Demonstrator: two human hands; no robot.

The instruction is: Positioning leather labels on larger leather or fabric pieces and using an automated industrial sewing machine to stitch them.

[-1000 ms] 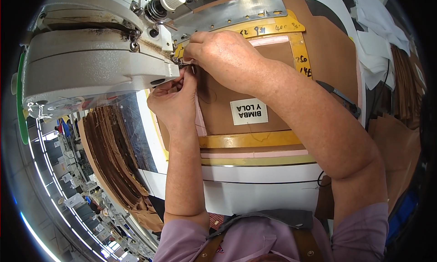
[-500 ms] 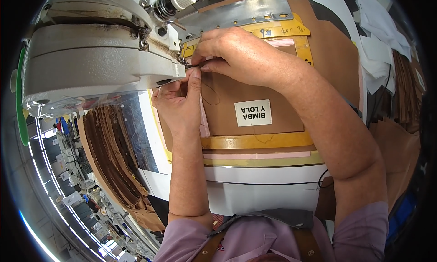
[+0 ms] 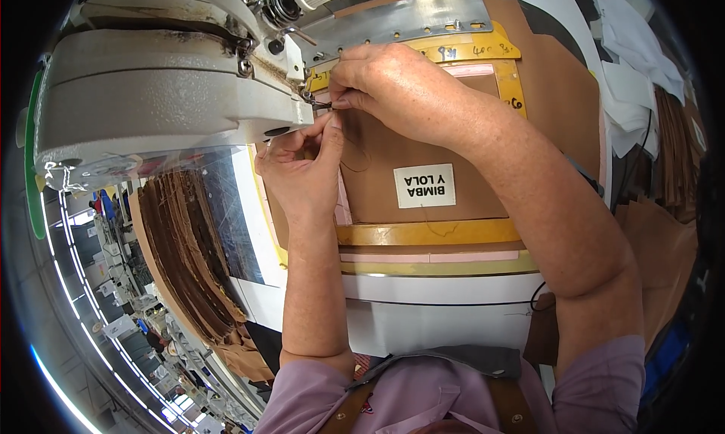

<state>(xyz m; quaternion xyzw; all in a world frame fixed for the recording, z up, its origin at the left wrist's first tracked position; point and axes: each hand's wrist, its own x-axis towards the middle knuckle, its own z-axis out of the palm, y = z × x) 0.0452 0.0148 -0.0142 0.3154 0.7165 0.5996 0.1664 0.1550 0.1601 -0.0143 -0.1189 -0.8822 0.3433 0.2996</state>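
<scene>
"Where are the hands?"
"Both are at the tip of the sewing machine [image 3: 177, 94], just beside each other, over the left side of the yellow frame [image 3: 430, 233]."
"And the grip?"
"Thumb and forefinger of the right hand [image 3: 404, 90] are together. So are the left hand's [image 3: 303, 173], just below. Something thin may be pinched there, but it's too small for me to say what."
"Where's the panel [image 3: 479, 189]?"
"Flat inside the frame, brown, partly under the right hand. It bears a white label [image 3: 425, 186], and a dark thread [image 3: 367, 162] curls loosely over it near the fingertips."
"What's around it?"
"A metal plate [image 3: 423, 14] runs along the frame's far side. A brown stack [image 3: 185, 260] stands left of the left hand, and white cloth [image 3: 628, 106] lies at the far right."
</scene>
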